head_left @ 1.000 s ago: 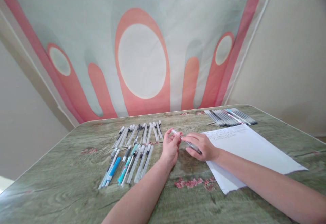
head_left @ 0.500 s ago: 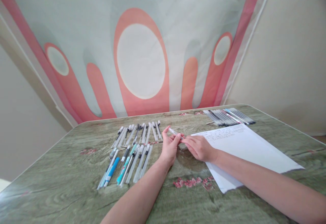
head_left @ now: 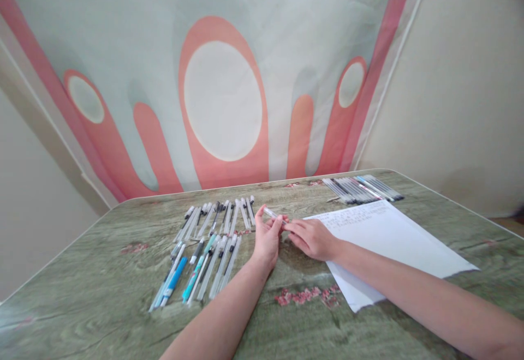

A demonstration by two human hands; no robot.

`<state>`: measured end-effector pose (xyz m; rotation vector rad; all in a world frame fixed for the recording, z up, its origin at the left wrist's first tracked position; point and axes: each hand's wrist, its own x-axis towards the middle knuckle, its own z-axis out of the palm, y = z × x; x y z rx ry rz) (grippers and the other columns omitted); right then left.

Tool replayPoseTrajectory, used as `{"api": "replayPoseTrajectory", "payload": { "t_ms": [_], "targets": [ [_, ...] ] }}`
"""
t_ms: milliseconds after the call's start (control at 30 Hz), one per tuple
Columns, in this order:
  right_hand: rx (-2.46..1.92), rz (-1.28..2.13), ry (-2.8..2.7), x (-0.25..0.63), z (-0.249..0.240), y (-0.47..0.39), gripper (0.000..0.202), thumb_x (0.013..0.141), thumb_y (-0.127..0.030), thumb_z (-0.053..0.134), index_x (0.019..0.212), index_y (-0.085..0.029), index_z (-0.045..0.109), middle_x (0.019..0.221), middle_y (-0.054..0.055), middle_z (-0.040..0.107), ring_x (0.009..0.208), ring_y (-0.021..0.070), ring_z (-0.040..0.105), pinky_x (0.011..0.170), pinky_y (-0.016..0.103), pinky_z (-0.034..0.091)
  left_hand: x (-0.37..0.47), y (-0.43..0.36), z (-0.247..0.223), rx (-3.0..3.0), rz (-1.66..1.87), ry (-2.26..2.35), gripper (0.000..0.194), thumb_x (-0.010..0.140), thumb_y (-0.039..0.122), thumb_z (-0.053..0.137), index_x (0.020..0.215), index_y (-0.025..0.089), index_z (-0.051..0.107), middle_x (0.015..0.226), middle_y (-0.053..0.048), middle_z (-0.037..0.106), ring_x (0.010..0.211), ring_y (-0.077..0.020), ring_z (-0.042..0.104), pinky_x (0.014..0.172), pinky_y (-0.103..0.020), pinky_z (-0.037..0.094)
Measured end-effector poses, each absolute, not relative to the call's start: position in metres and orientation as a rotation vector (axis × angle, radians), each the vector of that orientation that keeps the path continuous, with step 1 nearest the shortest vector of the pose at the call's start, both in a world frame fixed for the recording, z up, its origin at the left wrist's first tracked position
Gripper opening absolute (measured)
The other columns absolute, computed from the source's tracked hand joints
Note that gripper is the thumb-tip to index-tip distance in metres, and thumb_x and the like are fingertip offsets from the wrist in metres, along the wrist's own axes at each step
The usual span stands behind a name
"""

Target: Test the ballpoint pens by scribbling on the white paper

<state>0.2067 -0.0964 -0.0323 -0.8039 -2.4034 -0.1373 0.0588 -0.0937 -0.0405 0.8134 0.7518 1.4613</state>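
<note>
Between my two hands is a slim, clear pen, held above the middle of the table. My left hand is closed around it, thumb and fingers pinching its barrel. The fingers of my right hand are closed at the pen's near end, meeting the left fingertips; what they cover there is hidden. Just under my right wrist lies a white sheet of paper with lines of handwriting near its far edge. To the left of my left hand lie two rows of pens, a far row and a near row.
At the far right of the wood-patterned table, several thin pens or refills lie side by side beyond the paper. Pink flowers are printed on the tabletop. A backdrop with pink shapes stands behind the table's far edge.
The view has shifted slightly, so everything sits a little further left. Both hands keep almost the same hold on the pen.
</note>
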Motion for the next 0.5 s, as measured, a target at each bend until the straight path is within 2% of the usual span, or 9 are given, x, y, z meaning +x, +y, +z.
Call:
{"api": "replayPoseTrajectory", "payload": {
  "t_ms": [100,267,400,500],
  "targets": [
    [-0.804,-0.112,-2.38,0.209,-0.027,-0.097,0.026,0.086,-0.029,0.042,0.107,-0.018,0.052,0.089,0.006,0.061,0.077,0.0149,0.057,0.068,0.025,0.043,0.059,-0.092,-0.042,0.779,1.532,0.781,0.068,0.071,0.025,0.064,0.125,0.026,0.024,0.078,-0.001,0.063,0.074,-0.0101,0.061,0.077,-0.027,0.044],
    [-0.969,-0.109,-2.344,0.214,-0.024,-0.095,0.022,0.084,-0.021,0.044,0.104,-0.017,0.055,0.087,0.006,0.064,0.078,0.0152,0.058,0.07,0.026,0.043,0.061,-0.091,-0.041,0.751,1.597,0.809,0.073,0.07,0.023,0.065,0.128,0.027,0.021,0.083,-0.002,0.064,0.078,-0.0109,0.062,0.081,-0.028,0.043],
    [-1.278,-0.096,-2.363,0.222,-0.021,-0.087,0.016,0.084,-0.025,0.047,0.087,-0.019,0.061,0.077,0.004,0.065,0.074,0.0159,0.058,0.065,0.025,0.041,0.062,-0.091,-0.043,0.825,1.504,0.8,0.083,0.069,0.024,0.067,0.133,0.028,0.015,0.097,-0.006,0.064,0.089,-0.0136,0.061,0.086,-0.031,0.042],
    [-1.447,-0.037,-2.298,0.237,-0.016,-0.072,0.018,0.084,-0.028,0.046,0.079,-0.019,0.062,0.072,0.003,0.063,0.07,0.0147,0.058,0.065,0.024,0.04,0.063,-0.091,-0.046,0.826,1.462,0.829,0.087,0.068,0.024,0.068,0.134,0.026,0.013,0.106,-0.01,0.061,0.098,-0.016,0.058,0.087,-0.031,0.041]
  ]
}}
